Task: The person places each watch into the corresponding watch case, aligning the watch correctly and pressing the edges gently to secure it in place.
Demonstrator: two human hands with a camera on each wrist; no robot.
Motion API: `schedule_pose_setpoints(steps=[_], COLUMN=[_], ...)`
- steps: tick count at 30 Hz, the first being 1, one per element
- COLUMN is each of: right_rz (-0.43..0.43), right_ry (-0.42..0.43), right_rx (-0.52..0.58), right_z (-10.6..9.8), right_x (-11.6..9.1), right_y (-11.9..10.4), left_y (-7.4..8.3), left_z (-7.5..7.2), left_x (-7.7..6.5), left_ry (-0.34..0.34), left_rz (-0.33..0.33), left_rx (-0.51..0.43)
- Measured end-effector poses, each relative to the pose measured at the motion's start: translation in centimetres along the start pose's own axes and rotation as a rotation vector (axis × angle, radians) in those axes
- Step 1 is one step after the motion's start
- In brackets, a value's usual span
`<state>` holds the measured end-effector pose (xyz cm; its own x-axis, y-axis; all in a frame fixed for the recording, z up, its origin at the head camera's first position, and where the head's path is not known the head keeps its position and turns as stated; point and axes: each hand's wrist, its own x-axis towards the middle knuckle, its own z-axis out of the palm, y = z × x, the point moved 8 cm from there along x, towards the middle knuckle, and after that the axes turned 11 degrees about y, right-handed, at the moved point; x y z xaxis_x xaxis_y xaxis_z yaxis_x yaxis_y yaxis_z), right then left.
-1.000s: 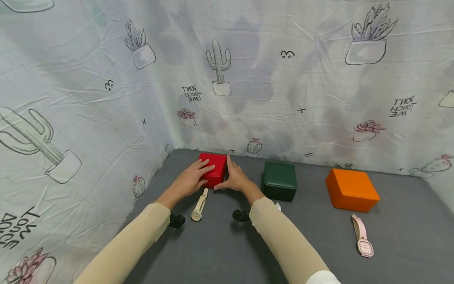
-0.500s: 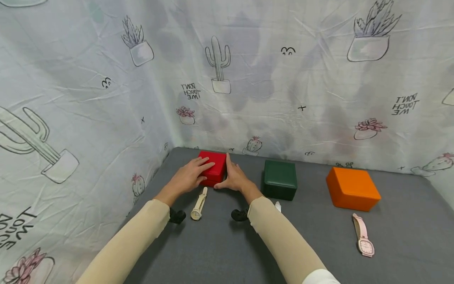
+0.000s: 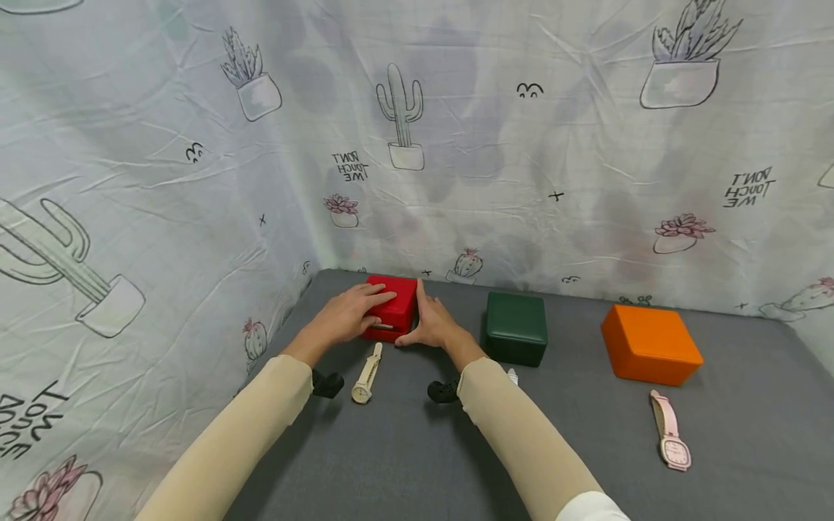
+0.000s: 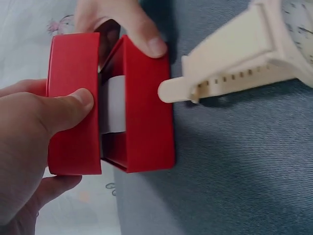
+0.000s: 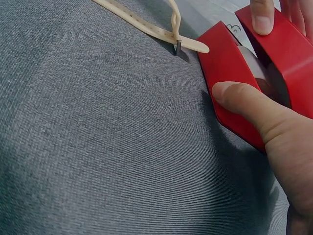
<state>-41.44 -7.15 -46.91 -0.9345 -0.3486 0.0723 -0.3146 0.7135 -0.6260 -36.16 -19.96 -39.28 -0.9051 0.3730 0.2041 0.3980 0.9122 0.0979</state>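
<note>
A small red watch box (image 3: 399, 287) stands at the back left of the grey table, its lid partly raised. In the left wrist view a gap shows between the lid (image 4: 73, 147) and the base (image 4: 150, 112), with a pale cushion (image 4: 115, 105) inside. My left hand (image 3: 340, 316) holds the lid, thumb on its front face and fingers over the top. My right hand (image 3: 435, 323) grips the base at its right side, thumb (image 5: 239, 98) on the front. A cream-strapped wristwatch (image 3: 366, 376) lies in front of the box, strap end towards it.
To the right stand a closed dark green box (image 3: 516, 329) and a closed orange box (image 3: 651, 346). A pink wristwatch (image 3: 671, 434) lies before the orange one. Part of a white strap (image 3: 512, 376) shows beside my right sleeve. A printed cloth (image 3: 456, 145) hangs behind the table.
The red box's lid has lifted at the front under my left hand, so a gap with the pale cushion now shows. My right hand has stayed at the base.
</note>
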Motion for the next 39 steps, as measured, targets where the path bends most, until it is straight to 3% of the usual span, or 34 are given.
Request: schedule_pose_setpoints(steps=[7,13,16,19,27,30,36,39], right_rz=[-0.007,-0.023,-0.02,-0.01,-0.009,-0.009,-0.016,-0.013], right_ry=[-0.024,-0.007,-0.007,-0.01,-0.012,-0.013,-0.014,-0.016], right_rx=[-0.012,0.007,0.026,0.042,0.033,0.038,0.036,0.039], right_z=[0.0,-0.2,-0.2,-0.2,-0.2,0.0,0.1,0.1], right_x=[-0.3,-0.5,-0.5,-0.7,-1.0,-1.0,-0.7,-0.7], right_y=[-0.1,-0.2,-0.1,0.0,0.1,0.2,0.2,0.2], left_y=[-0.2,-0.2,-0.2,-0.3,-0.4,-0.4,-0.4,-0.5], left_z=[-0.3,-2.1,-2.8,-2.6,-2.3,-2.2,-0.6,-0.2], left_x=[0.0,0.3,0.8,0.9,0.7,0.7,0.2,0.0], left_ry=[0.029,0.201,0.231,0.245,0.371,0.373,0.29,0.295], left_rz=[0.002,0.018,0.011,-0.002,0.012,0.033,0.086,0.118], left_rx=[-0.027,-0.067,-0.106,-0.124,-0.136,-0.134,-0.096,-0.094])
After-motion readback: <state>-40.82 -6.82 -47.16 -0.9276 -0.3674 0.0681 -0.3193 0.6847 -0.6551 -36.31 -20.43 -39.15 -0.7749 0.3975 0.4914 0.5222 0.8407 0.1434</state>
